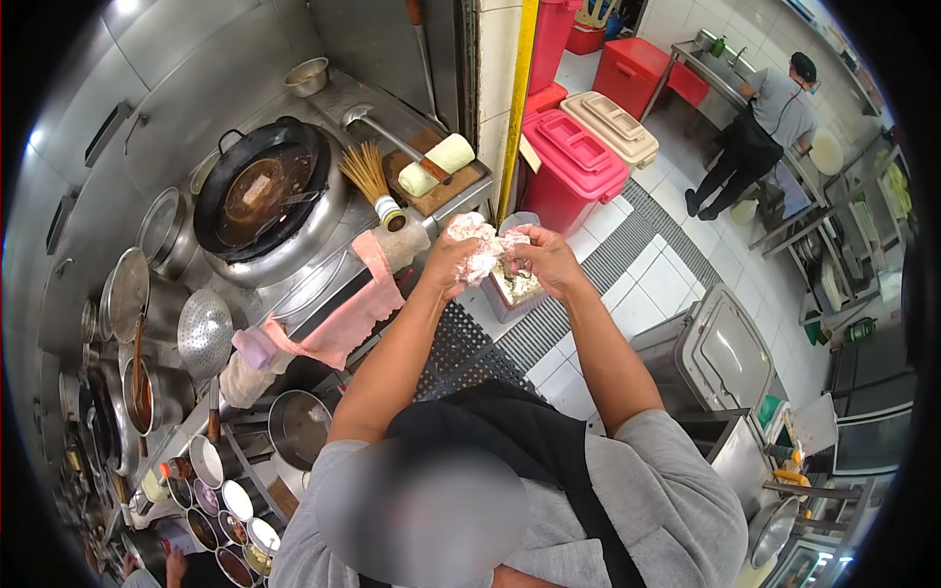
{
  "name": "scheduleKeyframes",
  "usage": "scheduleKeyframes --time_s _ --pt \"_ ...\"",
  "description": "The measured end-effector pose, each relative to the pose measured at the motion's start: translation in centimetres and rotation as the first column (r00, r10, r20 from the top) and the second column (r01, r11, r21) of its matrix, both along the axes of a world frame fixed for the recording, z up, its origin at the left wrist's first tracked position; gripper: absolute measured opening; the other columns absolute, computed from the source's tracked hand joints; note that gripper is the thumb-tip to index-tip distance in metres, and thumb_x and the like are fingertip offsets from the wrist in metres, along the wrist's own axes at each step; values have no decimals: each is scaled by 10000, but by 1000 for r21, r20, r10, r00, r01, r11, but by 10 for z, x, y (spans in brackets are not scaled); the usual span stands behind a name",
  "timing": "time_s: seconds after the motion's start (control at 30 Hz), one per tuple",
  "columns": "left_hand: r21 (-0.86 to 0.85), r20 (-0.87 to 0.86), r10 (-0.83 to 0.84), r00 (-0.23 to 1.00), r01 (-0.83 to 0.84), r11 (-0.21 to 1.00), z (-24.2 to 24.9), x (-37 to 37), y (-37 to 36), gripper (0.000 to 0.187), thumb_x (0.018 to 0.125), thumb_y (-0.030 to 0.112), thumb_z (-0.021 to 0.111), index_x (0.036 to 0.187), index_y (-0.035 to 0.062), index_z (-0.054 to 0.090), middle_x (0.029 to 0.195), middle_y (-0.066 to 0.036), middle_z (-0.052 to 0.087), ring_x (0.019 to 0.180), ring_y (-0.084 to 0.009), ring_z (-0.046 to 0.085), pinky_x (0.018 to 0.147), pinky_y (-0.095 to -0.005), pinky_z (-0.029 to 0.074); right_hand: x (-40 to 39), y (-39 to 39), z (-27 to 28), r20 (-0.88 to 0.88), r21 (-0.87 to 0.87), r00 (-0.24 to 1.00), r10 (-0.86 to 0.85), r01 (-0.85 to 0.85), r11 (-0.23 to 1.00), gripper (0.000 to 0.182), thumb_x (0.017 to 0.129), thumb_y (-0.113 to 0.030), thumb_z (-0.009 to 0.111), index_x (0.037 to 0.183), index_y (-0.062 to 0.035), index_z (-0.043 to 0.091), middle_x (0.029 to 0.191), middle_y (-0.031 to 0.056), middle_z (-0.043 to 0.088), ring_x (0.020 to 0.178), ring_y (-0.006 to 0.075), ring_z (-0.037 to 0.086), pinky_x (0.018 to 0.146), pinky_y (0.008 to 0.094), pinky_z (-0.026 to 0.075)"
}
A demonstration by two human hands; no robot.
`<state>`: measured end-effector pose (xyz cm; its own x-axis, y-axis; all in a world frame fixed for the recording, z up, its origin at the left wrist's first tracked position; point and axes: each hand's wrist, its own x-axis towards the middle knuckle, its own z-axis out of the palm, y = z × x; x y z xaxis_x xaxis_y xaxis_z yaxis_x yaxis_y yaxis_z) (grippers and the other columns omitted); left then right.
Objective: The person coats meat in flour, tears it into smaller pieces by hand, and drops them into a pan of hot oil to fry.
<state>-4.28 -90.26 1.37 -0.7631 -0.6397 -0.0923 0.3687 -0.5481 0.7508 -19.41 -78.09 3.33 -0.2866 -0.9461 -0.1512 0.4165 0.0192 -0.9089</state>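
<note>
Pale, floury pieces that look like coated meat are in my hands at the centre of the view. My left hand is closed round the larger lump. The fingers of my right hand pinch a smaller pinkish piece beside it, close to the other hand. Just below both hands stands a clear tub with whitish, crumbly contents. To the left, a black wok of dark oil sits on the range, with a light brown piece in it.
A brush, a ladle and a board with white rolls lie beside the wok. Pink cloth hangs over the counter edge. Red bins stand ahead. A co-worker is at the far right; another person's hand shows at lower left.
</note>
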Motion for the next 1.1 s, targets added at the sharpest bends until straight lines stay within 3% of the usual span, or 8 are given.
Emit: scheduleKeyframes --time_s 0.13,0.23,0.4,0.57,0.8,0.9,0.97,1.1 --pt "22 -42 -45 998 46 999 3 0 5 360 826 -19 568 1176 43 511 1003 -87 625 832 -184 668 680 -317 579 -3 -4 -11 -170 30 985 -42 48 998 173 868 -26 636 1037 12 646 858 54 675 715 106 624 605 242 512" --pt "58 -65 -47 997 51 997 -1 2 10 369 838 -5 563 1199 42 507 1015 -88 628 839 -183 668 682 -319 579 -3 -9 -16 -556 92 822 -122 207 974 141 866 -46 635 992 10 666 808 51 674 668 103 614 577 241 503" --pt "71 -8 2 1000 -1 997 2 13 6 410 875 24 570 1275 51 481 1076 -108 629 918 -209 666 755 -355 585 -24 -8 -40 -120 101 969 -214 227 969 127 885 -44 588 1005 -6 602 887 83 650 771 141 638 631 260 519" --pt "158 -94 -44 995 59 986 -32 36 -15 471 887 62 598 1333 72 444 1148 -142 613 978 -270 658 793 -435 582 -34 1 -36 261 61 951 -164 154 986 136 909 -4 545 1044 -18 527 1036 134 624 947 239 666 737 316 565" --pt "182 -14 2 1000 1 983 -13 41 7 279 855 85 646 1086 114 492 939 -72 579 783 -205 623 621 -355 562 -43 4 -46 281 -54 950 -137 158 986 156 874 30 569 1017 -33 569 1045 127 631 844 230 661 683 311 540" --pt "132 -306 -167 937 216 967 -29 31 -1 263 838 96 675 963 141 448 815 -30 480 685 -162 524 546 -304 493 -62 0 -77 223 -91 960 -168 192 977 95 876 -8 578 961 -36 609 941 103 650 790 194 639 638 301 516" --pt "124 -289 -172 942 215 969 -23 27 4 316 821 102 696 889 164 394 755 -9 380 642 -142 429 517 -277 430 -63 8 -67 294 -37 931 -215 235 971 51 883 -49 584 907 -44 629 853 80 654 768 179 640 630 309 515" --pt "115 -51 -136 989 141 983 -43 19 0 279 841 137 669 922 143 402 790 -35 457 674 -148 506 516 -276 463 -69 36 -76 226 -19 951 -212 222 975 41 880 -28 602 907 -53 584 846 94 650 710 187 641 642 289 535"
